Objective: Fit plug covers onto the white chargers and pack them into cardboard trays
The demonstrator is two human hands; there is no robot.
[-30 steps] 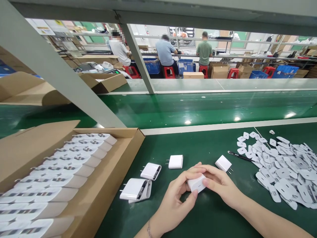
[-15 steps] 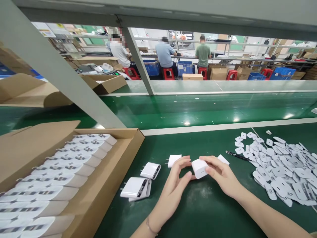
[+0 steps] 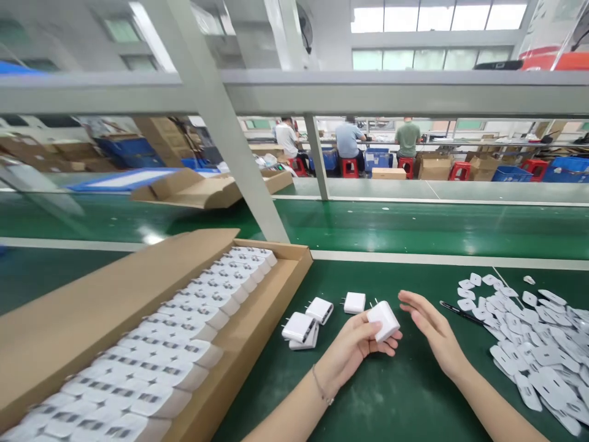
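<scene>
The left grip (image 3: 353,345), lower centre of the frame, is grasping a white plug adapter (image 3: 384,321) between thumb and fingers; two metal pins are pointing toward the top of the frame. The adapter is sitting right of centre in the lower half, raised above the green counter (image 3: 405,402). The right grip (image 3: 435,334) is standing released just beside it, fingers extended and not touching it. A bracelet (image 3: 319,385) is circling the left wrist.

Four loose adapters (image 3: 354,302) are lying left of the left grip, one of them partly covering another. At lower left, an open carton (image 3: 280,304) is holding packed rows of white adapters (image 3: 197,324). At lower right, white plates (image 3: 545,353) are lying heaped, with a slim black tool (image 3: 462,312) resting at the heap's left edge. Three people (image 3: 348,141) are sitting at upper centre, on red stools (image 3: 350,168).
</scene>
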